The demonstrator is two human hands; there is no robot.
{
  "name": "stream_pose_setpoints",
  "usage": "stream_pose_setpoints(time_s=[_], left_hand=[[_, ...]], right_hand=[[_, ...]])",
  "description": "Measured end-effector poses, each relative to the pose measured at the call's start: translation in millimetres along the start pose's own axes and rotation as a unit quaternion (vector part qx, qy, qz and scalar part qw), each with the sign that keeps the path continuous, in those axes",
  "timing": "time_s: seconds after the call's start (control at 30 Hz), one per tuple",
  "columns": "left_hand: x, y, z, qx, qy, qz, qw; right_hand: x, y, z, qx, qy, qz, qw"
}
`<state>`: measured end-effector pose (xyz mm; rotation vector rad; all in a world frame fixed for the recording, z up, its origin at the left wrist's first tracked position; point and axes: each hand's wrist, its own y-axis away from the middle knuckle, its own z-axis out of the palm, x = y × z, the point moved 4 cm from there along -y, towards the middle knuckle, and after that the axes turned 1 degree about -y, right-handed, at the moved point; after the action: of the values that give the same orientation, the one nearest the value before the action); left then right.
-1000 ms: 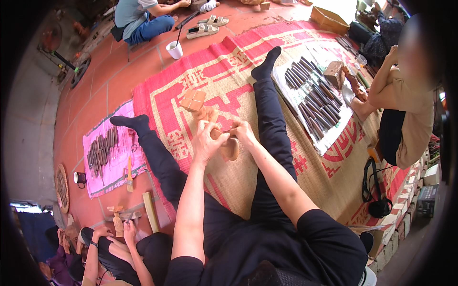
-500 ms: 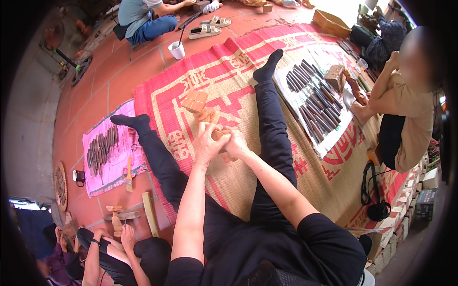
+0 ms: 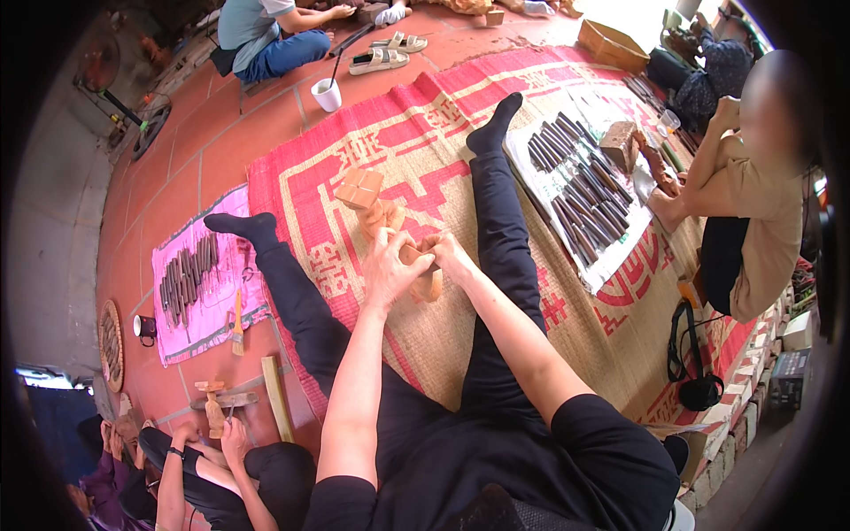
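Note:
A light-brown wooden carving (image 3: 386, 216) with a square block base (image 3: 359, 188) is held out between my legs, above the mat. Its block end points away from me, and a rounded end shows below my fingers. My left hand (image 3: 391, 268) is closed around its middle. My right hand (image 3: 448, 257) is closed in a pinch against the carving's right side. Whether a small tool or sheet sits in those right fingers is hidden.
A red and tan woven mat (image 3: 416, 345) lies under me. Dark-handled carving tools (image 3: 593, 195) cover a white cloth at right; more lie on a pink cloth (image 3: 232, 305) with a brush (image 3: 237, 327) at left. A person (image 3: 753, 195) sits at right; another carves (image 3: 235, 442) at lower left.
My right hand has shifted slightly up and right along the carving, its fingers more bent. More of the carving's lower end shows. My left hand keeps its hold.

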<state>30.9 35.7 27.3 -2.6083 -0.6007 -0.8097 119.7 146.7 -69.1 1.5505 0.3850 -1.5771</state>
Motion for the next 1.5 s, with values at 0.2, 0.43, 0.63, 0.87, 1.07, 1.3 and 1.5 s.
stream_pose_setpoints(time_s=[0.2, 0.43, 0.63, 0.87, 1.07, 1.3, 1.5], left_hand=[[-2, 3, -7, 0.008, 0.033, -0.001, 0.999], [-21, 0, -13, 0.023, 0.056, -0.061, 0.996], [-11, 1, -15, 0.028, 0.064, -0.047, 0.996], [-37, -1, -20, 0.057, 0.088, -0.066, 0.992], [-45, 0, -19, 0.049, 0.109, -0.073, 0.99], [-46, -5, -18, 0.043, 0.116, -0.07, 0.99], [-44, -10, -19, 0.022, 0.121, -0.082, 0.989]], right_hand=[[32, -2, -36, 0.099, -0.015, 0.0, 0.995], [7, 22, 21, 0.035, -0.16, -0.072, 0.984], [31, 3, 3, 0.037, -0.135, -0.067, 0.988], [26, 11, -7, 0.076, -0.149, -0.059, 0.984], [26, 3, 20, -0.028, -0.166, -0.067, 0.983], [24, 11, -1, 0.037, -0.077, -0.059, 0.995], [37, 1, 9, 0.015, -0.133, -0.099, 0.986]])
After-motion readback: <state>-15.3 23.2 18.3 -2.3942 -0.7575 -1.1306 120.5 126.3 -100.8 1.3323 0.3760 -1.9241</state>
